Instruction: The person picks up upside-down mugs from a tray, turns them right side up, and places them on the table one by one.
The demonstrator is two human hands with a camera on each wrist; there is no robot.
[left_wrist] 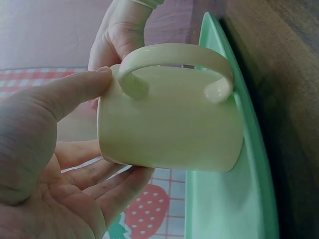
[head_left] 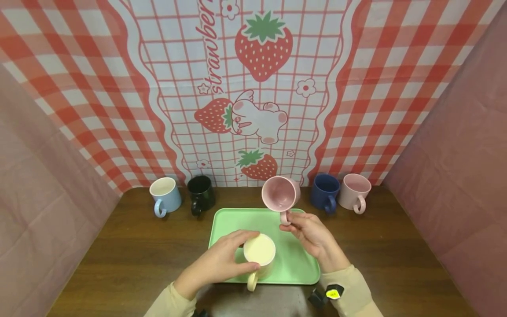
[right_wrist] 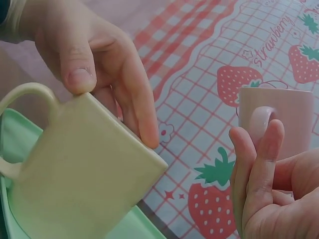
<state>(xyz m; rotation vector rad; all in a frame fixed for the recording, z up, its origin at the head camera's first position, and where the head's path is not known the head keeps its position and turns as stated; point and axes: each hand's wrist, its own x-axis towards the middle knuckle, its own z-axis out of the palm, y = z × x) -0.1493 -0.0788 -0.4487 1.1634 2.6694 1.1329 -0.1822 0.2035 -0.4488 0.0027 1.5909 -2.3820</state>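
My left hand (head_left: 223, 259) holds a pale yellow mug (left_wrist: 172, 119) by its rim, thumb on one side and fingers on the other. This mug stands upright on a light green tray (head_left: 291, 264), its handle (head_left: 252, 281) towards me. Over the far right part of the tray, my right hand (head_left: 313, 235) pinches the handle of a pink mug (head_left: 281, 193). That pink mug is held up in the air, with its mouth tilted towards me in the head view. The right wrist view shows both mugs, with my left fingers (right_wrist: 134, 99) at the yellow rim.
A light blue mug (head_left: 165, 196) and a black mug (head_left: 200, 193) stand at the back left of the brown table (head_left: 150, 251). At the back right are a dark blue mug (head_left: 325, 191) and a second, paler pink mug (head_left: 354, 192). A strawberry-print cloth (head_left: 261, 110) hangs behind them.
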